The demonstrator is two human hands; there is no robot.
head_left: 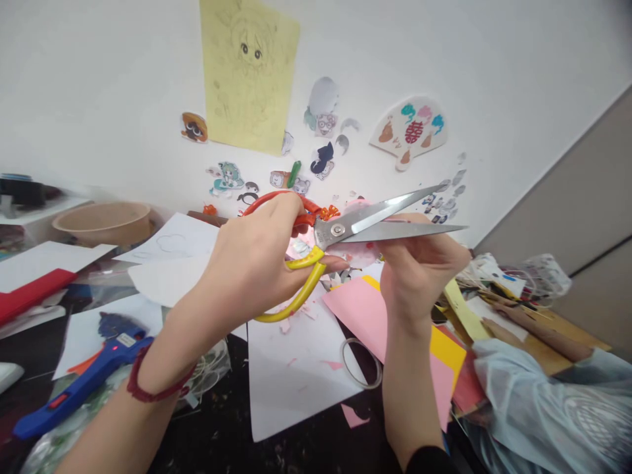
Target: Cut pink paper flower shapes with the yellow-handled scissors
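My left hand (251,253), with a dark red band on the wrist, is closed on the handles of a pair of scissors (338,230). One handle loop is red-orange, the other yellow. The blades stand slightly apart and point right, crossing in front of my right hand (417,273). That hand is closed, its fingertips partly hidden behind the blades. A cut piece of pink paper (359,255) shows beneath the blades and seems pinched in my right fingers. Below lies a white sheet (296,375) strewn with small pink scraps.
Pink paper (363,313) lies over yellow sheets beside my right forearm. A tape ring (363,363) rests near the white sheet. At left are a blue glue gun (89,388) and a beige bowl (103,222). Another person's sleeve (523,388) is at right. Drawings hang on the wall (123,85).
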